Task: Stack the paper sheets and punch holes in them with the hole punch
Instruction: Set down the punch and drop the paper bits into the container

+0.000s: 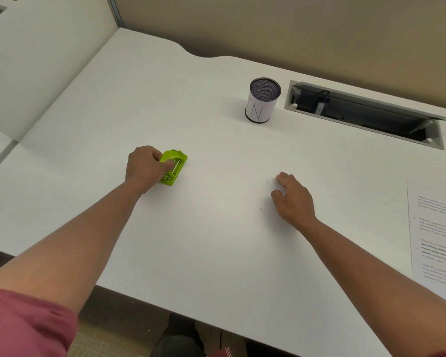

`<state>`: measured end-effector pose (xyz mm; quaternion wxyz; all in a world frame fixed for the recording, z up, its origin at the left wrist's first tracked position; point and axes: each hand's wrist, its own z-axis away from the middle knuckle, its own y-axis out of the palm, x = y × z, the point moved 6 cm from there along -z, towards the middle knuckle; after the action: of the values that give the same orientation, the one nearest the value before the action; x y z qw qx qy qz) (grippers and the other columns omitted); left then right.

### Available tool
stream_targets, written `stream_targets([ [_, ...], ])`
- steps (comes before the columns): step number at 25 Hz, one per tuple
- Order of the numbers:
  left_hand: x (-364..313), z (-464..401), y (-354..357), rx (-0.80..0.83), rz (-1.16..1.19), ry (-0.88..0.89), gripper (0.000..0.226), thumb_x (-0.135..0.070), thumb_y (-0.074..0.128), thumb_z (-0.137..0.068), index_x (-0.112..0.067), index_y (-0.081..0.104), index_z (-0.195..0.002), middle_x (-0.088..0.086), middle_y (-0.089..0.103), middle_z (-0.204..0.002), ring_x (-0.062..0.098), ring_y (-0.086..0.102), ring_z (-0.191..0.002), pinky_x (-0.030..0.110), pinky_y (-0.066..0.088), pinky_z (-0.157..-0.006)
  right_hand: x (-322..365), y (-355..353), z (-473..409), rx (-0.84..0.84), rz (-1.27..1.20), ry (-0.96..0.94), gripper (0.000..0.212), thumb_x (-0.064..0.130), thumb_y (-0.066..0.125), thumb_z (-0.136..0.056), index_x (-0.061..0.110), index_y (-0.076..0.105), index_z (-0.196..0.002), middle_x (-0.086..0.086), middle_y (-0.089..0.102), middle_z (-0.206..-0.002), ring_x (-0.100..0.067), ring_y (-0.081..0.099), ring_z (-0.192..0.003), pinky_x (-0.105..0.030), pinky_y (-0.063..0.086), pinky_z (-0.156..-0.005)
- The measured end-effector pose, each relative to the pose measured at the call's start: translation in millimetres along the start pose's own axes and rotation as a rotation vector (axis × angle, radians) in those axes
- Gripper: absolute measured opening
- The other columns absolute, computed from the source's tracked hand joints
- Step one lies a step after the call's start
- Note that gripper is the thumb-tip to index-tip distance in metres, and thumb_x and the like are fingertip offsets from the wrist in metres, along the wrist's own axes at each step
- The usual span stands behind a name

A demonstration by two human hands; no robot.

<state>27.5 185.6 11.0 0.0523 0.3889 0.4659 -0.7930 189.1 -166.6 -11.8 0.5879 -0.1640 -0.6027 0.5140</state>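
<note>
The left hand [146, 169] grips a lime-green hole punch [173, 167] standing on the white bench [206, 243], fingers curled over its near side and hiding part of it. The right hand [294, 197] rests on the bench, fingers relaxed, grasping nothing. Two tiny white paper dots [267, 181] lie just beside it. The printed paper sheets [438, 235] lie at the right, cut off by the frame edge, their text too blurred to read. Farther back stands a mesh pen cup [263, 100] with a paper label, beside an open cable tray [363, 114]. Beige partition walls [294, 29] enclose the bench.
</note>
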Motion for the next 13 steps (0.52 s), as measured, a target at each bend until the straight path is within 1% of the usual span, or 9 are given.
stream_targets([
  [2, 0, 0, 0, 0.002, -0.005, -0.003, 0.018, -0.028, 0.081, -0.074, -0.018, 0.067, -0.080, 0.003, 0.069, -0.084, 0.029, 0.070, -0.086, 0.036, 0.056, -0.065, -1, 1, -1, 0.005, 0.002, -0.001, 0.051, 0.015, 0.053, -0.094, 0.011, 0.053, -0.145, -0.002, 0.057, -0.149, -0.025, 0.052, -0.135, -0.027, 0.034, -0.093],
  [3, -1, 2, -1, -0.010, -0.017, -0.005, 0.023, -0.031, 0.080, -0.075, -0.017, 0.069, -0.089, 0.005, 0.071, -0.095, 0.030, 0.070, -0.093, 0.040, 0.058, -0.072, -1, 0, -1, 0.010, 0.000, -0.001, 0.052, 0.015, 0.054, -0.093, 0.011, 0.053, -0.145, -0.002, 0.057, -0.148, -0.025, 0.052, -0.134, -0.027, 0.034, -0.094],
  [5, -8, 10, -3, -0.103, -0.084, 0.026, 0.044, -0.038, 0.079, -0.076, -0.016, 0.068, -0.113, 0.006, 0.068, -0.119, 0.029, 0.064, -0.108, 0.044, 0.056, -0.087, 0, -2, -1, 0.015, -0.012, -0.018, 0.053, 0.014, 0.057, -0.092, 0.010, 0.053, -0.145, -0.004, 0.056, -0.149, -0.026, 0.053, -0.136, -0.031, 0.039, -0.105],
  [6, -17, 17, 0, -0.163, -0.109, 0.101, 0.048, -0.039, 0.078, -0.077, -0.017, 0.067, -0.118, 0.006, 0.065, -0.124, 0.030, 0.061, -0.112, 0.043, 0.053, -0.091, 0, -3, -1, 0.016, -0.017, -0.034, 0.053, 0.013, 0.058, -0.092, 0.010, 0.054, -0.145, -0.005, 0.055, -0.151, -0.026, 0.051, -0.139, -0.036, 0.039, -0.112],
  [7, -30, 26, 7, -0.204, -0.111, 0.218, 0.046, -0.037, 0.078, -0.078, -0.017, 0.068, -0.118, 0.007, 0.064, -0.124, 0.032, 0.059, -0.112, 0.043, 0.051, -0.093, 1, -4, -1, 0.013, -0.016, -0.048, 0.052, 0.012, 0.058, -0.092, 0.010, 0.056, -0.144, -0.005, 0.055, -0.152, -0.026, 0.049, -0.140, -0.040, 0.039, -0.115],
  [8, -45, 36, 21, -0.197, -0.101, 0.356, 0.040, -0.032, 0.077, -0.080, -0.015, 0.070, -0.116, 0.009, 0.065, -0.120, 0.034, 0.059, -0.109, 0.042, 0.050, -0.094, 1, -4, -1, 0.008, -0.014, -0.056, 0.050, 0.013, 0.059, -0.093, 0.012, 0.058, -0.143, -0.005, 0.056, -0.151, -0.027, 0.049, -0.140, -0.043, 0.039, -0.115],
  [10, -71, 53, 63, -0.035, -0.090, 0.568, 0.032, -0.022, 0.076, -0.084, -0.010, 0.072, -0.114, 0.013, 0.066, -0.116, 0.036, 0.061, -0.106, 0.042, 0.048, -0.097, 2, -4, -4, 0.002, -0.016, -0.054, 0.044, 0.016, 0.059, -0.095, 0.015, 0.063, -0.139, -0.004, 0.061, -0.145, -0.029, 0.052, -0.135, -0.045, 0.042, -0.111],
  [12, -84, 62, 106, 0.150, -0.130, 0.597, 0.032, -0.022, 0.071, -0.090, -0.012, 0.071, -0.121, 0.010, 0.064, -0.122, 0.033, 0.057, -0.114, 0.038, 0.045, -0.099, 2, -3, -10, 0.008, -0.022, -0.040, 0.037, 0.022, 0.062, -0.096, 0.019, 0.067, -0.133, 0.000, 0.065, -0.135, -0.025, 0.056, -0.128, -0.046, 0.044, -0.106],
  [13, -86, 62, 122, 0.192, -0.151, 0.580, 0.033, -0.023, 0.068, -0.093, -0.013, 0.070, -0.124, 0.009, 0.064, -0.125, 0.032, 0.055, -0.117, 0.037, 0.045, -0.099, 2, -2, -13, 0.020, -0.018, -0.030, 0.034, 0.025, 0.063, -0.096, 0.021, 0.069, -0.130, 0.004, 0.066, -0.128, -0.022, 0.057, -0.124, -0.045, 0.044, -0.104],
])
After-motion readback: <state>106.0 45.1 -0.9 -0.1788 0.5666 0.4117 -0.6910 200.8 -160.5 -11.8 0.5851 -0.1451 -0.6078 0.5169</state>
